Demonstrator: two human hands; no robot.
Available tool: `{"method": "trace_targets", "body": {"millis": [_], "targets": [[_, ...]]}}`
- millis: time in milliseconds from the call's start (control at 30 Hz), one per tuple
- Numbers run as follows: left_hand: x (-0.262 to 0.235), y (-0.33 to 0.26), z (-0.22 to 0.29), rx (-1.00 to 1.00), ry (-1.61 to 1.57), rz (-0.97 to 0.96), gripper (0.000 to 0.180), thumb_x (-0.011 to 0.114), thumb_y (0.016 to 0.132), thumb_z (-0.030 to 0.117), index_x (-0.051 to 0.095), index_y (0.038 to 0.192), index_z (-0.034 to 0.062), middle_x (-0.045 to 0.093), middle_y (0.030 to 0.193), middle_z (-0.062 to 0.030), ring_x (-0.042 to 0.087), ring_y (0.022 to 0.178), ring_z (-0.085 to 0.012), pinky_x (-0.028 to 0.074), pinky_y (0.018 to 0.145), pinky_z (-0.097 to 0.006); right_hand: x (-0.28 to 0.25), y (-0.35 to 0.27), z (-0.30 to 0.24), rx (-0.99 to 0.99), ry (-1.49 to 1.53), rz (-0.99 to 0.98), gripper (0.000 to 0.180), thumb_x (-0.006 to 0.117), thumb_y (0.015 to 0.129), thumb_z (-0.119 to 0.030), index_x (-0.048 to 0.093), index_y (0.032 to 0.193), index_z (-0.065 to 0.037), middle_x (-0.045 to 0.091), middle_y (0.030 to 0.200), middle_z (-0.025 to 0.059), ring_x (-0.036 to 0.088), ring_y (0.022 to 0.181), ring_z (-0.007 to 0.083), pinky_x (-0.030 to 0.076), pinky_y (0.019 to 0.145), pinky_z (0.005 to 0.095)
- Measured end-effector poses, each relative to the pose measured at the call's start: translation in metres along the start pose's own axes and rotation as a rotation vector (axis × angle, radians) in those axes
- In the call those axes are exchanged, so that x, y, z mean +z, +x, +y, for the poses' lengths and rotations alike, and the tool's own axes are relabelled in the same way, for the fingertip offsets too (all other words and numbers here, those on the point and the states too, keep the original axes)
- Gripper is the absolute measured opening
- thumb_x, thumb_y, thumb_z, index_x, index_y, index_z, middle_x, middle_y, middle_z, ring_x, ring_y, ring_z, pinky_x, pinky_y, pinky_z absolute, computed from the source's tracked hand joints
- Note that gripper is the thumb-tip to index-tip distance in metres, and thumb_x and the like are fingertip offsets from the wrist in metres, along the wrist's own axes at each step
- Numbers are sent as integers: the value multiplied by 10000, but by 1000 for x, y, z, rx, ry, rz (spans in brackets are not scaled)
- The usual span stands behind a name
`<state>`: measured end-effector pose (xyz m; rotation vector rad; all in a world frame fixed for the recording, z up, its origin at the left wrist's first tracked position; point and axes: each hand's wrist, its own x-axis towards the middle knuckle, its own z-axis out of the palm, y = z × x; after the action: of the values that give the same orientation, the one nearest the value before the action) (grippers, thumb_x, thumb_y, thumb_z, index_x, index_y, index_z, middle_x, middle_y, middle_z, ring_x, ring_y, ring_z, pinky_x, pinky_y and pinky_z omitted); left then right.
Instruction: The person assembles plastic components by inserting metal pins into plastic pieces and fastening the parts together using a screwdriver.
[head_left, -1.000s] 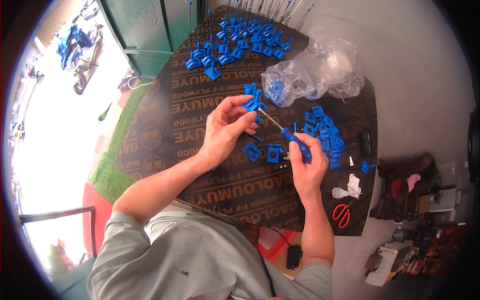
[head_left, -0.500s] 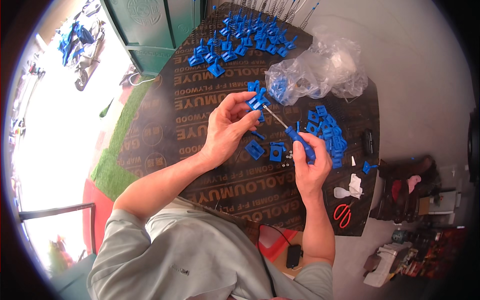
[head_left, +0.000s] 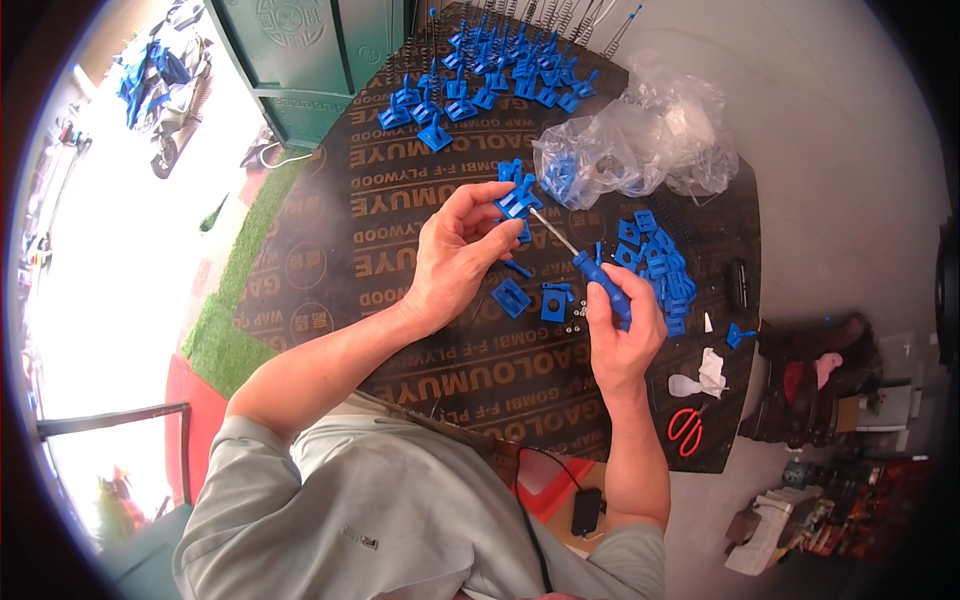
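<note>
My left hand (head_left: 462, 250) pinches a blue plastic bracket (head_left: 517, 203) between thumb and fingers above the dark plywood table (head_left: 400, 385). My right hand (head_left: 625, 335) is closed around the blue handle of a screwdriver (head_left: 603, 285). The shaft slants up to the left, its tip at the bracket's right side; whether it touches a screw is too small to tell. Below the hands lie a flat blue plate (head_left: 511, 297) and a square blue piece with a hole (head_left: 554, 302). Small metal nuts (head_left: 577, 318) are scattered beside my right hand.
A heap of blue parts (head_left: 668, 270) lies right of the screwdriver. Blue bases with upright springs (head_left: 500, 70) crowd the far end. A clear plastic bag (head_left: 640, 145) rests at the far right. Red-handled scissors (head_left: 686, 430) and a black cylindrical object (head_left: 738, 284) lie near the right edge.
Both hands keep nearly the same pose and hold the same things. The screwdriver tip seems to sit slightly farther off the bracket; the whole view has shifted a little.
</note>
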<state>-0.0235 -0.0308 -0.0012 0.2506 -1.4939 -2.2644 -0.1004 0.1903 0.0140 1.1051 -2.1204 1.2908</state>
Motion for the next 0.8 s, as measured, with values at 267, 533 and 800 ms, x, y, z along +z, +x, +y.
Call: {"method": "trace_targets", "body": {"millis": [267, 533, 800], "targets": [[0, 0, 1, -13, 63, 15, 436, 752, 1024, 91, 603, 1432, 50, 727, 1116, -16, 669, 955, -72, 562, 807, -251, 0, 4, -1, -171, -129, 8, 314, 849, 922, -58, 718, 1206, -35, 695, 897, 70, 615, 621, 174, 476, 494, 303], [-2, 1, -1, 21, 110, 10, 439, 741, 1028, 57, 598, 1443, 42, 738, 1096, -22, 689, 960, -84, 585, 833, -246, -1, -2, 1, 38, -30, -90, 245, 785, 996, -107, 698, 1211, -29, 687, 822, 70, 617, 623, 161, 509, 569, 317], [-1, 0, -1, 49, 128, 5, 439, 742, 1028, 58, 597, 1443, 46, 731, 1087, -16, 686, 966, -79, 582, 833, -242, 2, -5, -11, 299, 187, -80, 229, 744, 1036, -135, 616, 1192, -27, 676, 812, 43, 604, 658, 93, 453, 561, 272]]}}
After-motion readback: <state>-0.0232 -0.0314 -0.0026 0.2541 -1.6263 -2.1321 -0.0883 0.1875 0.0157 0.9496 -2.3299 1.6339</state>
